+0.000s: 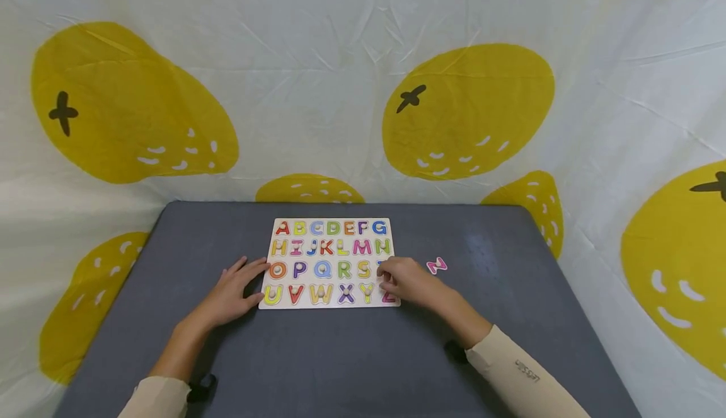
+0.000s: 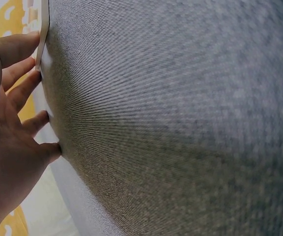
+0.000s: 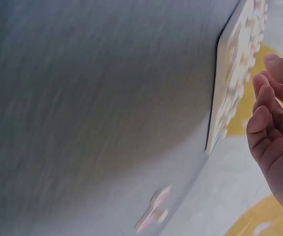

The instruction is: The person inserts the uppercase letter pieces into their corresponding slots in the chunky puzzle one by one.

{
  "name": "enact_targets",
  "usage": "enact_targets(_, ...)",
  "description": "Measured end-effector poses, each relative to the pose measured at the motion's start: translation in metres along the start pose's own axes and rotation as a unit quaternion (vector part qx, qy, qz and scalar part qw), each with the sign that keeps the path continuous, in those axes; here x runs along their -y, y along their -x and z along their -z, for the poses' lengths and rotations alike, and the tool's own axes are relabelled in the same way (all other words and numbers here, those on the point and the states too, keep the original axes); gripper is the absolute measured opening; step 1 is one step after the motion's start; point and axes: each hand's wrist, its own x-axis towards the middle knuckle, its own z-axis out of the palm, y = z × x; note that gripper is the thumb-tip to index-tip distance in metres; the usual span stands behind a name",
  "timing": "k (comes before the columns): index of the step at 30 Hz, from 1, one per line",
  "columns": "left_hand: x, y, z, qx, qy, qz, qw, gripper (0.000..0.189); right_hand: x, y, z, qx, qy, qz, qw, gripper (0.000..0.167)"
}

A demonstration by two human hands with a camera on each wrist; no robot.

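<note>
A wooden alphabet puzzle board (image 1: 316,277) with colourful knobbed letters lies on the grey table. My left hand (image 1: 229,295) is at its left edge, fingers spread. In the left wrist view, the left thumb (image 2: 21,49) and fingertips touch the board's edge and the table. Over the right end of the board, near the T and Z places, hovers my right hand (image 1: 411,282). Its fingers (image 3: 264,118) are loosely bent, and I see nothing between them in the right wrist view. A loose pink letter piece (image 1: 437,266), like a Z or N, lies right of the board.
The grey table (image 1: 329,367) reaches back to a white curtain (image 1: 306,90) printed with yellow fruit. The loose letter's knob (image 3: 162,215) shows in the right wrist view.
</note>
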Motion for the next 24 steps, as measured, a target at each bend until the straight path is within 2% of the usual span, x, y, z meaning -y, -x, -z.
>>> enact_targets(12, 0.0, 0.0, 0.002, 0.003, -0.003, 0.001, 1.0, 0.065, -0.056, 0.027, 0.025, -0.038, 0.029, -0.053, 0.9974, 0.015)
enact_targets(24, -0.001, -0.001, 0.001, 0.002, -0.005, -0.005, 1.0, 0.065, -0.092, 0.054, 0.036, -0.082, 0.031, -0.081, 0.9928, 0.012)
